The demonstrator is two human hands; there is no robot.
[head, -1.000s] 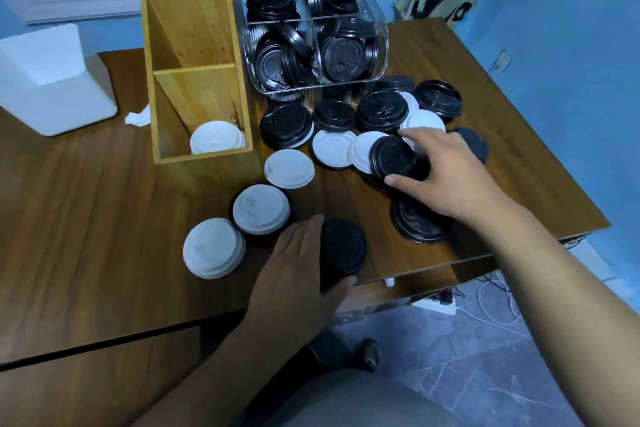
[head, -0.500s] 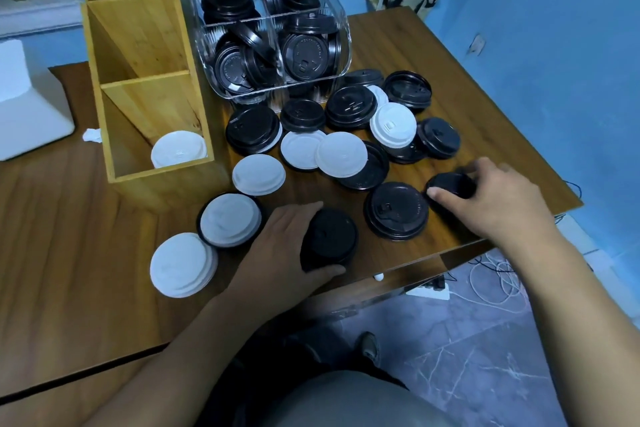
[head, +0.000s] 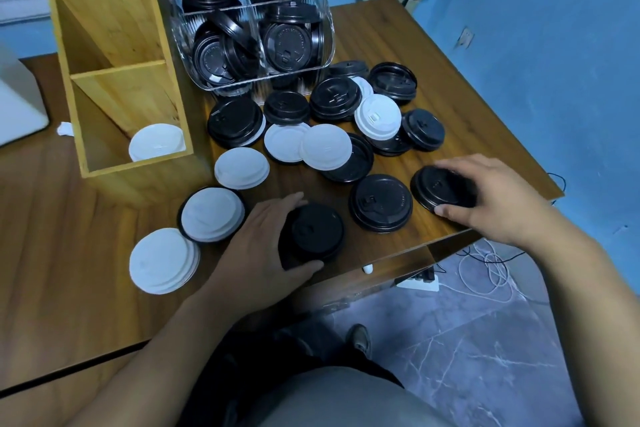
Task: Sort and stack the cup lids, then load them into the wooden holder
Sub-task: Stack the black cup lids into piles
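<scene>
Room: blue wall (head: pixel 554 62), table (head: pixel 69 236), cup lids (head: pixel 325 146)

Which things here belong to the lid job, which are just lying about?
Job: left hand, black lid stack, right hand, black lid, white lid stacks, wooden holder, clear bin.
Lying about: white box, paper scrap, floor cables.

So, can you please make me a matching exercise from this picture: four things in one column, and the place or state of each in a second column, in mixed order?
Column 1
1. left hand
2. right hand
3. wooden holder
4. clear box

Column 2
A. filled with black lids
B. grips a black lid near the right edge of the table
C. has white lids in its nearest compartment
D. grips a black stack near the table's front edge

Pairs: 1-D, 2-B, 3-C, 4-A
</scene>
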